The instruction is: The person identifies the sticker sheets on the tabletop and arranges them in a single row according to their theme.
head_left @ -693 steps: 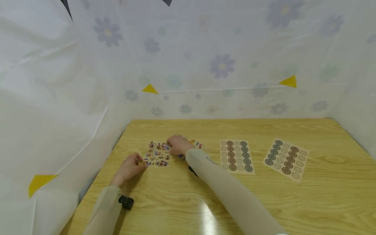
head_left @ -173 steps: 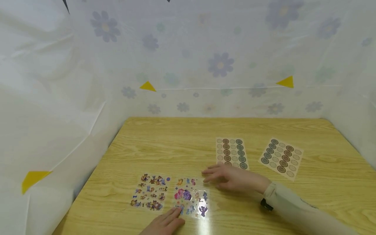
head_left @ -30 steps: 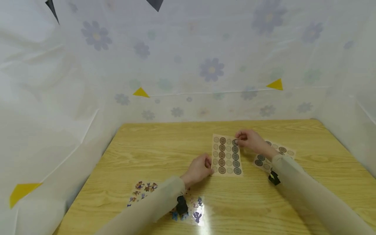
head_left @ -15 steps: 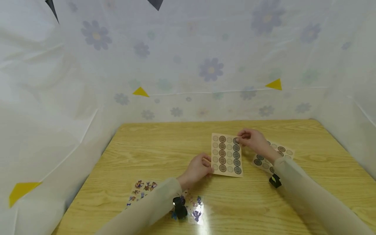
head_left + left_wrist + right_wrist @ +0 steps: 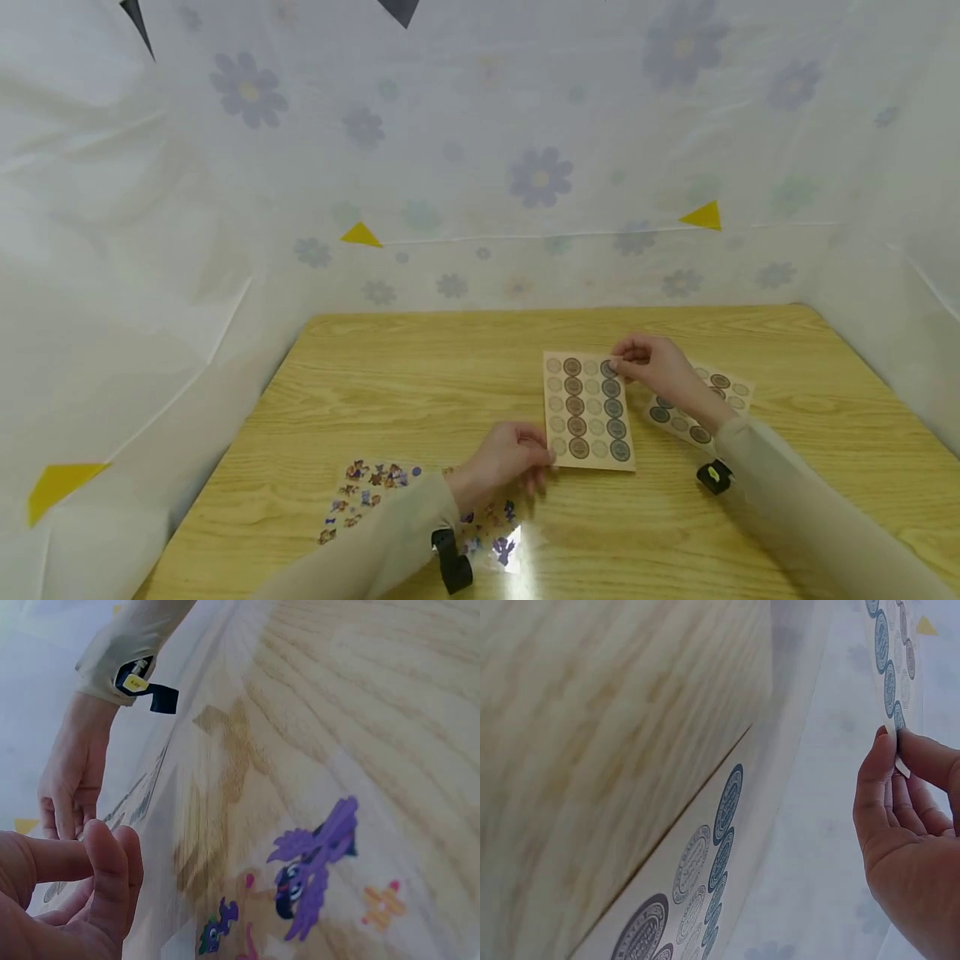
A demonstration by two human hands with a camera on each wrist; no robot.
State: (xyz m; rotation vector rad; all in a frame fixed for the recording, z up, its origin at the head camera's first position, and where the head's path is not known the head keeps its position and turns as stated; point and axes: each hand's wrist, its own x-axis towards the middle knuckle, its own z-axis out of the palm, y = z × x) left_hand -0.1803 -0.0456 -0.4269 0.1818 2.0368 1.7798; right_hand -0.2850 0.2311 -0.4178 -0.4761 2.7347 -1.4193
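A tan sheet of round stickers (image 5: 592, 408), printed with columns of brown, dark and pale circles, is held up off the table between both hands. Its lower left corner is pinched by my left hand (image 5: 504, 458), and its upper right corner by my right hand (image 5: 663, 371). In the right wrist view the thumb and index finger of the right hand (image 5: 911, 817) clasp the sheet's edge. The left wrist view shows the left hand (image 5: 82, 885) with bent fingers, the sheet mostly hidden behind them.
Another tan sticker sheet (image 5: 678, 423) lies askew under the right forearm. Two clear sheets of cartoon stickers, one with small animals (image 5: 356, 496) and one with ponies (image 5: 502, 546), lie at front left, partly behind the left sleeve. A white flowered curtain encloses the wooden table (image 5: 420, 358).
Earlier, the cartoon sheets came from the back left towards the front. Since then both hands have taken the tan sticker sheet, raised it, and just now brought it slightly nearer.
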